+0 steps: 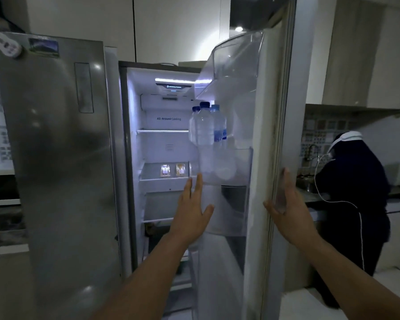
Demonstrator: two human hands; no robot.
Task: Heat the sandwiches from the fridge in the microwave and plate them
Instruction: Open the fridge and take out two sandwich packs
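— Two wrapped sandwiches [172,170] sit side by side on a middle shelf [164,181] inside the lit fridge [162,144], is that right?

— Yes, they lie flat on that shelf, close together, towards its right half. Their wrapping is too small and bright to read.

— Where is the left hand [191,212]?

— It is raised in front of the fridge opening, below the sandwiches, palm forward, fingers straight and slightly spread. It holds nothing and touches neither the shelf nor the food.

— And the right hand [286,199]?

— It lies flat against the outer edge of the open fridge door [267,144], fingers straight and pointing up, thumb out to the side. It presses the door's edge and is not curled round anything.

— What is in the door?

— Three water bottles [206,125] with blue caps stand upright together in a clear door bin [243,165].

— Anything else around?

— The fridge's left door [62,158] is closed, with two magnets [26,47] near its top. At the right, another person [353,192] in dark clothes stands at a sink counter.
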